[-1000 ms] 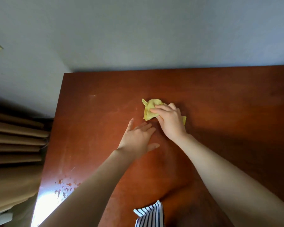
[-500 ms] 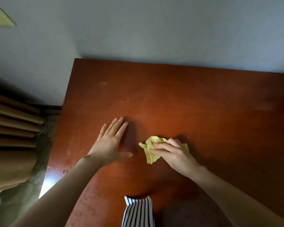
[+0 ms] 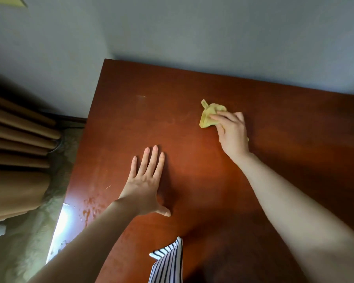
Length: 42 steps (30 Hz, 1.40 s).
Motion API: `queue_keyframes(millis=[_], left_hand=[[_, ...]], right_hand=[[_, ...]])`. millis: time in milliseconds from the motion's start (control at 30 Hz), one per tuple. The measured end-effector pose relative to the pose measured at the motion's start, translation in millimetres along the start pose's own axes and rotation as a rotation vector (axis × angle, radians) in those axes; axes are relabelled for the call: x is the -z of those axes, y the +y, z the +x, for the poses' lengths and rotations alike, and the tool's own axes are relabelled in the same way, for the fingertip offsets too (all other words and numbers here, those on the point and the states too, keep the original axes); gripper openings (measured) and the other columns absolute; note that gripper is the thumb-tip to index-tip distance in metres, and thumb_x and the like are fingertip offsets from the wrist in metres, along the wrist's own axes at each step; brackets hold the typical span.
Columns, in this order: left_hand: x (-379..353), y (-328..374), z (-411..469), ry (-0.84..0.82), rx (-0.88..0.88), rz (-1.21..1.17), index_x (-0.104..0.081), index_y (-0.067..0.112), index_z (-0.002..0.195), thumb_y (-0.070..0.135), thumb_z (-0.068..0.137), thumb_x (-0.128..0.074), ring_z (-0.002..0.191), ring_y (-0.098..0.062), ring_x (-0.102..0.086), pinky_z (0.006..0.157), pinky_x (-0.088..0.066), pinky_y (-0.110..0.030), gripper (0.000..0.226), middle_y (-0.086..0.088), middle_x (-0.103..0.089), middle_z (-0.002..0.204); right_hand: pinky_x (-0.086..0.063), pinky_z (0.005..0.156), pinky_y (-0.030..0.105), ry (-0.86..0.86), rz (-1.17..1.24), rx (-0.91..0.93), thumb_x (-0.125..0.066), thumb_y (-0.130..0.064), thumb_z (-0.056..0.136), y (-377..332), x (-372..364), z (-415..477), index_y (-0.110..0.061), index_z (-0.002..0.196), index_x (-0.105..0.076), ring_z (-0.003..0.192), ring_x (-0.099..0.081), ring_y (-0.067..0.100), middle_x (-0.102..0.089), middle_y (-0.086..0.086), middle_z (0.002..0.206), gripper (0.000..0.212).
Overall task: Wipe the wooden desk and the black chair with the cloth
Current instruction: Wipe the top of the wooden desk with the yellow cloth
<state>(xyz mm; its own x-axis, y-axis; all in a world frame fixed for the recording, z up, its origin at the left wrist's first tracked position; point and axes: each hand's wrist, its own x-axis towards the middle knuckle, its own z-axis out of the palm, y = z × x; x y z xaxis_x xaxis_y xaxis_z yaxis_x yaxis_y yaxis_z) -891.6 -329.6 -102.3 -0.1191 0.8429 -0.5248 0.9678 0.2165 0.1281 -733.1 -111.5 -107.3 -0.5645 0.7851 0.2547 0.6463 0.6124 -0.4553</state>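
Head view: wooden desk (image 3: 274,180), reddish-brown top, fills center and right of frame, far edge against a grey wall (image 3: 192,37). Yellow cloth (image 3: 207,117) sits bunched on the desk top, upper center-right, well in from the far edge. Right hand (image 3: 232,131) is on top of it, fingers bent over the wad, thumb against its lower edge, gripping the cloth and pressing it to the wood. A bit of cloth pokes out at the hand's right side too. Left hand (image 3: 145,182) is at center-left of frame, flat on the desk, palm down, fingers straight and slightly spread, thumb out to the right, holding nothing. It is well apart from the cloth. Bright glare patch (image 3: 70,217) with blotchy marks on the desk's left edge. Tan curtain (image 3: 14,160) in folds at left. Pale patterned floor (image 3: 29,242) lower left. Striped fabric (image 3: 169,262), dark-and-white, at bottom center.
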Motion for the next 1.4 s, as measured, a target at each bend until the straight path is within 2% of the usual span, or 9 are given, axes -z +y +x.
queue_keyframes(millis=[233,333,433,533,667,933,1067,1200,1400], left_hand=[[0.2,2.0,1.7,-0.005,0.013,0.019,0.05,0.012,0.127,0.088,0.046,-0.058,0.126,-0.027,0.049,0.11,0.022,-0.048,0.156,-0.007,0.055,0.136],[-0.2,0.5,1.8,-0.009,0.01,0.03,0.05,0.011,0.128,0.088,0.046,-0.058,0.127,-0.028,0.048,0.109,0.022,-0.048,0.155,-0.008,0.054,0.136],[0.3,-1.8,2.0,-0.011,0.015,0.041,0.049,0.012,0.129,0.088,0.047,-0.059,0.127,-0.028,0.048,0.109,0.022,-0.048,0.155,-0.008,0.053,0.137],[1.2,-2.5,3.2,-0.02,0.017,0.043,0.049,0.012,0.129,0.088,0.046,-0.058,0.126,-0.028,0.049,0.109,0.022,-0.048,0.155,-0.007,0.055,0.136],[2.5,-1.6,2.3,-0.03,0.025,0.056,0.051,0.013,0.126,0.088,0.045,-0.058,0.129,-0.029,0.045,0.111,0.019,-0.048,0.156,-0.007,0.055,0.134],[9.9,-1.1,0.8,-0.043,0.021,0.092,0.044,0.013,0.133,0.09,0.046,-0.056,0.134,-0.028,0.039,0.114,0.015,-0.048,0.153,-0.007,0.046,0.143],[8.8,-0.5,-1.3,-0.044,0.023,0.118,0.044,0.013,0.132,0.092,0.045,-0.053,0.131,-0.027,0.041,0.114,0.012,-0.048,0.152,-0.008,0.049,0.138],[8.0,-0.6,-2.3,-0.043,0.018,0.118,0.048,0.013,0.128,0.093,0.045,-0.051,0.129,-0.027,0.043,0.113,0.014,-0.047,0.152,-0.008,0.052,0.135],[5.5,0.1,-2.0,-0.039,0.02,0.122,0.052,0.013,0.124,0.094,0.045,-0.049,0.129,-0.027,0.044,0.113,0.015,-0.047,0.152,-0.008,0.054,0.135]], right_hand=[[-0.039,0.092,0.033,0.106,-0.005,-0.403,-0.051,-0.008,0.094,-8.5,-29.7,68.9,-0.016,0.121,-0.063,0.112,-0.048,0.026,-0.061,0.0,0.125,0.032],[-0.034,0.092,0.031,0.087,-0.062,-0.493,-0.049,-0.011,0.094,-18.4,-41.7,78.1,-0.024,0.123,-0.061,0.118,-0.043,0.02,-0.057,-0.008,0.129,0.034],[-0.033,0.092,0.032,0.015,-0.067,-0.371,-0.05,-0.011,0.093,-30.3,-46.0,67.0,-0.025,0.122,-0.063,0.119,-0.044,0.02,-0.057,-0.009,0.129,0.034],[-0.036,0.089,0.036,-0.05,-0.065,-0.15,-0.053,-0.01,0.091,-40.7,-43.9,41.5,-0.023,0.119,-0.066,0.113,-0.049,0.025,-0.061,-0.004,0.127,0.033],[-0.042,0.083,0.04,-0.107,-0.018,0.026,-0.059,-0.006,0.087,-54.2,-35.9,-1.6,-0.018,0.114,-0.07,0.103,-0.055,0.03,-0.065,0.001,0.12,0.031],[-0.051,0.072,0.04,-0.163,0.023,0.347,-0.071,0.0,0.076,-48.8,-7.7,-94.4,-0.017,0.104,-0.074,0.085,-0.063,0.025,-0.069,-0.003,0.111,0.033],[-0.052,0.075,0.034,-0.289,0.038,0.514,-0.077,0.001,0.072,-25.6,14.8,-125.5,-0.021,0.105,-0.074,0.086,-0.062,0.018,-0.068,-0.006,0.113,0.039],[-0.053,0.077,0.036,-0.373,0.014,0.605,-0.079,0.003,0.069,-0.5,34.7,-120.2,-0.016,0.105,-0.074,0.088,-0.065,0.021,-0.068,-0.001,0.115,0.041],[-0.054,0.075,0.043,-0.303,-0.097,0.496,-0.075,0.006,0.072,27.7,40.9,-67.7,-0.011,0.105,-0.073,0.085,-0.063,0.03,-0.069,0.006,0.113,0.037]])
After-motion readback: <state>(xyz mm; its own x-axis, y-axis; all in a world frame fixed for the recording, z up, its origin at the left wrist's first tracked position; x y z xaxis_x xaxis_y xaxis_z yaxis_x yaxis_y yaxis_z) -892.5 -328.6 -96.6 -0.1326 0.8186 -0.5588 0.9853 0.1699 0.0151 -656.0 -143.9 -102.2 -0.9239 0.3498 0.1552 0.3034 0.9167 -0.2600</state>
